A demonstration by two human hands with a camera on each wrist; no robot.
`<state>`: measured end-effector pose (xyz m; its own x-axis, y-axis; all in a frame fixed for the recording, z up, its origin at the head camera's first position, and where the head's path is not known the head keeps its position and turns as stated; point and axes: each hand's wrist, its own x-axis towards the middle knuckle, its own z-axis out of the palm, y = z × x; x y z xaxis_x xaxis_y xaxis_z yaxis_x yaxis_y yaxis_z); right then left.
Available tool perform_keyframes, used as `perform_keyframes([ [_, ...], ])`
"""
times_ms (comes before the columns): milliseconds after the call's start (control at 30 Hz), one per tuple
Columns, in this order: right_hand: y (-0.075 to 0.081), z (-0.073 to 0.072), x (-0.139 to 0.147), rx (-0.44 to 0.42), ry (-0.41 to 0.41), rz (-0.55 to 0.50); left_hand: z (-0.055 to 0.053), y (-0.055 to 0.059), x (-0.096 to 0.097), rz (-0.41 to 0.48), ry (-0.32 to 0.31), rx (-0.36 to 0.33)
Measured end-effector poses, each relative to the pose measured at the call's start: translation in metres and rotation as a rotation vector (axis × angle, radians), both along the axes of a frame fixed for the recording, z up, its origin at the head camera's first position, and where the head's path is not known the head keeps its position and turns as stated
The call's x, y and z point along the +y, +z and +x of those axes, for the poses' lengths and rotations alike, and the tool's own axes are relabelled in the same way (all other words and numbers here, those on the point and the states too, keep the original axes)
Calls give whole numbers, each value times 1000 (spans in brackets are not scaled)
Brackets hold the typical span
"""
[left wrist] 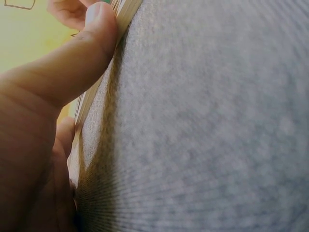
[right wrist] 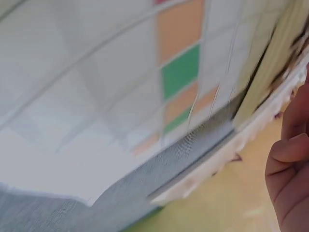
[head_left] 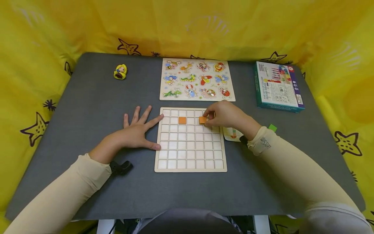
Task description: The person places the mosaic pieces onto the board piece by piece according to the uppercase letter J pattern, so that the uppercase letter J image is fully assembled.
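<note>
A wooden grid board [head_left: 191, 170] lies flat in front of me in the head view, with one orange square tile [head_left: 182, 120] in its second row. My right hand [head_left: 226, 114] pinches another orange tile [head_left: 202, 120] between thumb and fingers, over the board's upper right cells. Spread wide, my left hand [head_left: 132, 133] touches the board's left edge with thumb and index finger; the left wrist view shows the thumb [left wrist: 99, 41] against that edge. A pattern card [head_left: 232, 135] with green and orange squares lies partly under the right forearm, and fills much of the right wrist view.
Behind the grid board is a wooden insect puzzle [head_left: 196, 79]. A teal and purple game box [head_left: 277, 85] stands at the back right, a small yellow toy figure [head_left: 120, 71] at the back left. Beside the right cuff shows a green piece [head_left: 272, 127]. Yellow cloth surrounds the table.
</note>
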<state>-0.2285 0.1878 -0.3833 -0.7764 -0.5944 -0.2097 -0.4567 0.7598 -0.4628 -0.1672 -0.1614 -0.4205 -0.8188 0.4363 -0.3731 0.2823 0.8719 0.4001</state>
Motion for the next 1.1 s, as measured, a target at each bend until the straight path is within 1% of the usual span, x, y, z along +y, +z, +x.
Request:
perform_keyframes([
  [200,-6,-3,-10,-17,2,21,-1,-2,3,-7,-6,6],
  [433,-8,-2,-9,3,-7,33,-1,0,6,-7,-8,10],
  [567,-8,-3,-7,-7,-25,32,-1,1,6,-13,-4,8],
  [700,-9,-6,-7,-12,-25,34,-2,2,6,-24,3,7],
  [833,-8,-7,-5,-17,-18,41,-2,0,5,-24,2,6],
  [967,-5,-6,0,-50,-32,23,-2,-1,4,-15,1,-1],
  [1100,-1,-6,0,-42,-38,2,0,-1,1,-13,7,-1],
])
